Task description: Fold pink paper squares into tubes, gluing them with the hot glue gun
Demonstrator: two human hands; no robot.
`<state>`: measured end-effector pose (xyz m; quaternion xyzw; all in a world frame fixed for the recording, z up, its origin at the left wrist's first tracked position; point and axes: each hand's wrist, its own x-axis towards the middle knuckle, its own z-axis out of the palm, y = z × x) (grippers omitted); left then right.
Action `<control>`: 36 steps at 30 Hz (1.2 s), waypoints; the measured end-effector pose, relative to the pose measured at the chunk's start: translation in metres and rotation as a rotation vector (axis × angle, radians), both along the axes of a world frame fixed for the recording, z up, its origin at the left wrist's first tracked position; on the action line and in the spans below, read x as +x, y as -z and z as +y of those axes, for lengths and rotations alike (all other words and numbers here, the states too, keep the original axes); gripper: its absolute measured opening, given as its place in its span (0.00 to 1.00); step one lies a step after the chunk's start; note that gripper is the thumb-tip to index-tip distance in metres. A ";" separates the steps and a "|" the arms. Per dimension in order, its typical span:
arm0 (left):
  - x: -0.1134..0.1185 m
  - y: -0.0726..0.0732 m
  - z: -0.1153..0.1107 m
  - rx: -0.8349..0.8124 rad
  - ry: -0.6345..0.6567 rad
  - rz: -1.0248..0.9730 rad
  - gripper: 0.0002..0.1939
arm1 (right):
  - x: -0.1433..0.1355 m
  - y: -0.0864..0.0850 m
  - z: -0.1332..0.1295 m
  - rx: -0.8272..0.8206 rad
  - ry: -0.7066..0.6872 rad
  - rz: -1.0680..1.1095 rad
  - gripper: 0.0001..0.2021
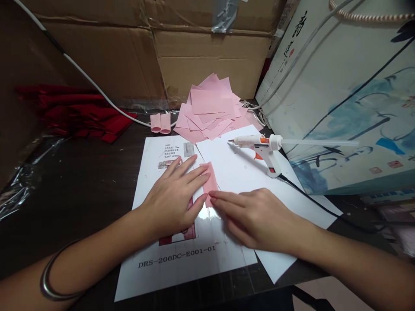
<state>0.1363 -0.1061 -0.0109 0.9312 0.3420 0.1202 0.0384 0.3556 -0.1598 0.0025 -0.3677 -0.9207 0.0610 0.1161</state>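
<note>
A folded pink strip (pixel 212 179) lies on a printed white sheet (pixel 227 255) in front of me. My left hand (pixel 170 192) is open, palm down over the sheet, with its fingers spread and their tips on the strip's left side. From the right, my right hand (pixel 259 216) presses its closed fingertips on the strip's lower right edge; its thumb is partly hidden underneath. Beyond the right hand a white hot glue gun (pixel 267 151) lies on a blank white sheet (pixel 246 172), its clear glue stick poking out the back.
Pink pieces (pixel 212 101) are heaped at the back, beside two pink rolled loops (pixel 160 123). Red folded pieces (pixel 81 110) lie back left. A cardboard box (pixel 210 56) walls the back, a painted panel (pixel 340 108) the right. The glue gun's black cord (pixel 311 201) trails right.
</note>
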 end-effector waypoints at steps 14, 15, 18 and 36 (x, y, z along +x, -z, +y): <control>0.000 0.003 0.001 0.045 0.008 -0.112 0.20 | -0.020 -0.004 0.065 -0.486 0.662 0.369 0.11; 0.000 0.003 0.001 0.033 0.004 -0.116 0.19 | -0.021 -0.003 0.066 -0.504 0.657 0.376 0.11; 0.001 0.001 -0.001 -0.014 -0.066 -0.241 0.21 | -0.019 -0.005 0.064 -0.593 0.625 0.506 0.09; 0.000 -0.010 -0.006 -0.406 -0.031 -0.648 0.04 | -0.010 -0.018 0.027 -0.570 0.365 1.015 0.08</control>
